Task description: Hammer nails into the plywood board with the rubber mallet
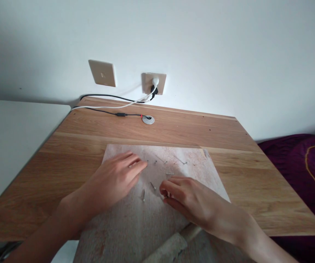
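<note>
Board (pixel 124 226) on wood table (pixel 256 190). Left hand (pixel 119 175) at board's far-left area, fingers bunched toward thumb; can't tell if it's pinching anything. Right hand (pixel 186 195) right of board's middle, thumb and index curled together, contents unclear. Loose nails (pixel 143 196) mid-board between the hands, more toward its far side. Hammer-like tool (pixel 170 248) on board's near part. Black cable (pixel 121 114) beyond board.

Bare forearms (pixel 246 228) reach forward, the left hand (pixel 119 175) arched palm-down, the right hand (pixel 185 195) curled with bent fingers (pixel 171 188).
</note>
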`<state>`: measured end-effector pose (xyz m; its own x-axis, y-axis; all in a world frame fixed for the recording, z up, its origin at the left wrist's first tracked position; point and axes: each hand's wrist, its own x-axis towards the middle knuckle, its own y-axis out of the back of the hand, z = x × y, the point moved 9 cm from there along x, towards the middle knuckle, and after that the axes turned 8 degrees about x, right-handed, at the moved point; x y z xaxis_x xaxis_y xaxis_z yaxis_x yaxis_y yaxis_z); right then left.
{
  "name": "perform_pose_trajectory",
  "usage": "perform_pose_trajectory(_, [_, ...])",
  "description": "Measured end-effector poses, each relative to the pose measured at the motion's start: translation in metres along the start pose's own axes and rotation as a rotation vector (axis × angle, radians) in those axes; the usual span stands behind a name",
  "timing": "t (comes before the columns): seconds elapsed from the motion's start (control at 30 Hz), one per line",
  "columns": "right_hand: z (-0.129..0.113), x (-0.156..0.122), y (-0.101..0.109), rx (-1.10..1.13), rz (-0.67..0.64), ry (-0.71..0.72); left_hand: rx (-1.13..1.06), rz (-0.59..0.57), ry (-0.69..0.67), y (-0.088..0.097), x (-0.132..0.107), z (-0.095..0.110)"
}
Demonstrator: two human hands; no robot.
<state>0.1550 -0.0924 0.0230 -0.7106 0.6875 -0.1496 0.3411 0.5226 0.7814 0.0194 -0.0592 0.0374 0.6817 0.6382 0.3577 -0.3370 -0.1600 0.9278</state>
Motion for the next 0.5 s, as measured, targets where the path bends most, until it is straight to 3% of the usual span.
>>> perform_pose_trajectory(0.17, [0.003, -0.002, 0.005, -0.050, 0.047, -0.021, 0.104, -0.119, -0.028, -0.009, 0.022, -0.002])
perform_pose_trajectory(0.27, [0.013, -0.011, 0.020, -0.050, 0.167, 0.007, 0.096, -0.164, -0.037, -0.016, 0.026, -0.002])
perform_pose_trajectory(0.5, [0.076, -0.035, 0.069, -0.203, 0.520, -0.142, 0.026, -0.164, -0.038, -0.023, 0.027, -0.004])
